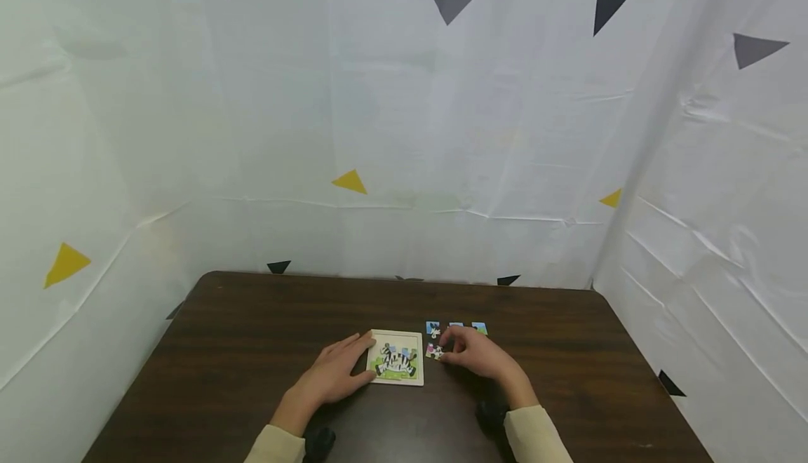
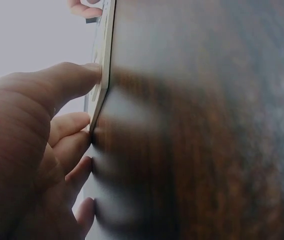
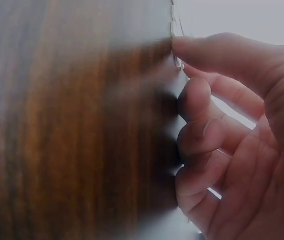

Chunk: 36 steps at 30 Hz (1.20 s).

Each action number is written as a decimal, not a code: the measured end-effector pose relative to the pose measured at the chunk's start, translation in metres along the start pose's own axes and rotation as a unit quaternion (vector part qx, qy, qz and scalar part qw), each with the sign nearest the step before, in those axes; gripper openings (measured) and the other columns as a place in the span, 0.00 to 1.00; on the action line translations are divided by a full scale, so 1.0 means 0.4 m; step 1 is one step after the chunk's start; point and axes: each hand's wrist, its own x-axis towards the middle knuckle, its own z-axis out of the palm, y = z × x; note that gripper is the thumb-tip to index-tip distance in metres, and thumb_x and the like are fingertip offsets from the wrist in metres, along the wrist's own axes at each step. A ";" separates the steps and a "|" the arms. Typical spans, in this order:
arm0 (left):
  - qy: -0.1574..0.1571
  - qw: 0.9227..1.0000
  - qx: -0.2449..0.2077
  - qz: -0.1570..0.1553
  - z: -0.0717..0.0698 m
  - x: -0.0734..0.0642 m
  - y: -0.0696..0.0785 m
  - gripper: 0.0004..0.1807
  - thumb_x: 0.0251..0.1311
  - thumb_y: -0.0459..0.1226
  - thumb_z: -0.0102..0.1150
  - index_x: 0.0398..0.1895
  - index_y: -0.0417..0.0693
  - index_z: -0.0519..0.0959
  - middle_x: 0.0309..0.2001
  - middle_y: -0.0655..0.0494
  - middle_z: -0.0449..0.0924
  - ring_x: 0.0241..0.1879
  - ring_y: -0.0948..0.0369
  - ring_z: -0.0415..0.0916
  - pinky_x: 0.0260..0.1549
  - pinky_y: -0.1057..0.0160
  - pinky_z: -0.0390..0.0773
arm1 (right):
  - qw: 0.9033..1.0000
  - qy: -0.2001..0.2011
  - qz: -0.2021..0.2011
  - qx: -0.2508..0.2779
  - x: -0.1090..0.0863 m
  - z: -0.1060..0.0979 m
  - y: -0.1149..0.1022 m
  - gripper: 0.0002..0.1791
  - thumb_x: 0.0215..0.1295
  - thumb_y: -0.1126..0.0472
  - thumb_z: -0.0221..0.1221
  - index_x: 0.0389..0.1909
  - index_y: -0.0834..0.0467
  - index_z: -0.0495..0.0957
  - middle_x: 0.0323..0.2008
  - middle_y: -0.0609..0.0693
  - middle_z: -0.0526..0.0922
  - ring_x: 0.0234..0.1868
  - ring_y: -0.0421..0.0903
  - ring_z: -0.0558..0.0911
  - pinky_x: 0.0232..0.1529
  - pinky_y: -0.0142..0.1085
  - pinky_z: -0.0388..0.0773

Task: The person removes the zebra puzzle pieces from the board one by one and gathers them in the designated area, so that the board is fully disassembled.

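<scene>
A square wooden puzzle board (image 1: pixel 376 333) with a light frame and a zebra picture lies on the table. My left hand (image 1: pixel 341 370) rests at its left side, thumb on the near left corner and fingers fairly straight along the edge. Right of the board, my right hand (image 1: pixel 481 356) is down at the loose pieces, its thumb and index finger curled at a puzzle piece with pink on it (image 1: pixel 432 351). In the right wrist view the thumb (image 3: pixel 197 52) meets the thin pieces at the tabletop, and the other fingers are curled. The grip itself is partly hidden.
More loose pieces lie beyond the right hand: a blue and white piece (image 1: pixel 432 327), a partly covered one (image 1: pixel 456 324) and a blue and green one (image 1: pixel 480 327). The dark wooden table (image 1: pixel 265 323) backs onto a white curtain (image 1: pixel 404 112) with coloured triangles.
</scene>
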 end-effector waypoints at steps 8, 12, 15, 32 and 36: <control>-0.001 1.000 0.007 -0.005 -0.001 0.011 -0.004 0.37 0.74 0.51 0.66 0.81 0.50 0.69 0.85 0.52 0.61 0.84 0.46 0.59 0.79 0.33 0.58 | 1.000 0.008 0.003 -0.008 0.010 0.008 0.006 0.10 0.74 0.60 0.67 0.52 0.57 0.83 0.27 0.47 0.78 0.27 0.42 0.73 0.27 0.35 0.70; -0.001 1.000 0.004 -0.005 -0.003 0.017 -0.003 0.37 0.75 0.51 0.65 0.81 0.50 0.69 0.85 0.52 0.61 0.84 0.46 0.58 0.79 0.33 0.58 | 1.000 0.013 0.003 -0.003 0.016 0.004 0.001 0.11 0.76 0.58 0.65 0.53 0.58 0.83 0.27 0.47 0.78 0.26 0.41 0.72 0.27 0.34 0.70; -0.002 1.000 0.003 -0.006 -0.004 0.020 -0.003 0.37 0.74 0.51 0.66 0.81 0.49 0.69 0.85 0.51 0.62 0.84 0.45 0.58 0.79 0.33 0.58 | 1.000 0.021 -0.008 0.006 0.027 0.007 -0.011 0.12 0.77 0.56 0.65 0.54 0.59 0.83 0.28 0.47 0.78 0.25 0.40 0.72 0.27 0.34 0.70; -0.003 1.000 0.011 0.000 -0.001 0.038 -0.009 0.37 0.75 0.52 0.65 0.81 0.50 0.69 0.85 0.50 0.62 0.84 0.45 0.59 0.79 0.31 0.57 | 0.996 -0.064 -0.058 0.005 0.108 0.088 -0.121 0.16 0.75 0.58 0.67 0.59 0.57 0.81 0.28 0.46 0.80 0.23 0.39 0.75 0.26 0.33 0.73; -0.007 1.000 0.011 0.005 0.000 0.041 -0.003 0.37 0.75 0.52 0.65 0.81 0.50 0.69 0.85 0.50 0.62 0.84 0.45 0.59 0.79 0.31 0.57 | 0.996 -0.067 -0.050 0.007 0.111 0.096 -0.122 0.17 0.75 0.58 0.67 0.60 0.56 0.81 0.26 0.46 0.79 0.21 0.39 0.73 0.25 0.33 0.72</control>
